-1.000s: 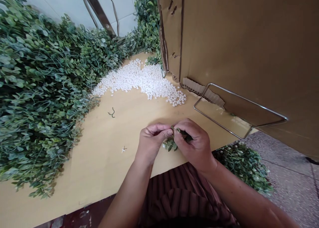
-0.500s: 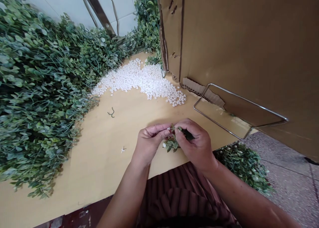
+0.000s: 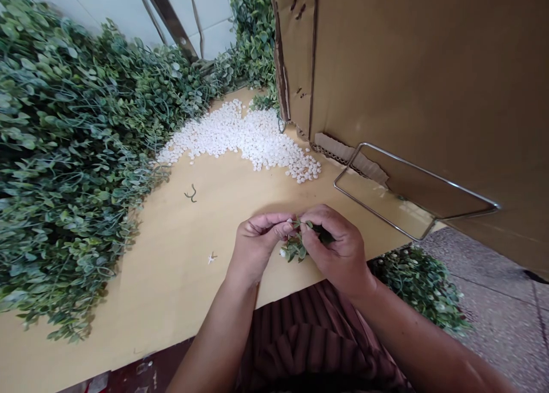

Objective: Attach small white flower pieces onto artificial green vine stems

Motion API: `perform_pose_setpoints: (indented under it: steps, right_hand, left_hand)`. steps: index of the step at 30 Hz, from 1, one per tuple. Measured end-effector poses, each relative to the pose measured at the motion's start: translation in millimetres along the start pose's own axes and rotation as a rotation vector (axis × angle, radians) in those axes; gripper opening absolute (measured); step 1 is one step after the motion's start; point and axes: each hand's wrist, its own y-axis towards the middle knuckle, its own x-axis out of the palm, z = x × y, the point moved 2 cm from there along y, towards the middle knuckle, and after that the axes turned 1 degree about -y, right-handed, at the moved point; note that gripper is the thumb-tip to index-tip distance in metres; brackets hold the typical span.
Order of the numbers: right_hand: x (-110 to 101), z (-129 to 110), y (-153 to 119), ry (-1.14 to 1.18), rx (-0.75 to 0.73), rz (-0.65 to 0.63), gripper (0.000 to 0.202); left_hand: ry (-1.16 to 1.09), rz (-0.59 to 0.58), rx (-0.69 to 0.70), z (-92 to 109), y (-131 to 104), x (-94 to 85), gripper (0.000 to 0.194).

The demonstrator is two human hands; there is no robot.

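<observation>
Near the front edge of the tabletop (image 3: 171, 278), my two hands meet over a small artificial leaf sprig (image 3: 297, 249). My right hand (image 3: 337, 247) is closed on the sprig, its thumb and forefinger pinching a stem near the top. My left hand (image 3: 259, 241) pinches a tiny white bead between thumb and fingertip, right against that stem; the fingers partly cover it. One white bead shows among the lower leaves. Further back lies a spread pile of small white beads (image 3: 240, 133).
A large heap of artificial greenery (image 3: 77, 153) covers the left side. A cardboard box (image 3: 420, 84) stands at the right, a bent metal wire frame (image 3: 381, 213) before it. Green stem scrap (image 3: 191, 194) and a small white piece (image 3: 211, 258) lie on the tabletop. More greenery (image 3: 420, 287) sits lower right.
Both hands stay in nearly the same place, fingertips together at the sprig's stem. The leaves between them have shifted very slightly.
</observation>
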Motion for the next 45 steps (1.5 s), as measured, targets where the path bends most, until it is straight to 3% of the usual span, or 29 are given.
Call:
perform_pose_setpoints:
  steps: [30, 45]
  right_hand:
    - [-0.6, 4.2, 2.8, 0.039, 0.123, -0.173, 0.014]
    - [-2.2, 4.9, 1.7, 0.076, 0.132, -0.123, 0.013]
  left_hand:
    - [0.096, 0.011, 0.001, 0.9, 1.8, -2.6, 0.02]
    - [0.146, 0.007, 0.033, 3.3, -1.3, -1.1, 0.018]
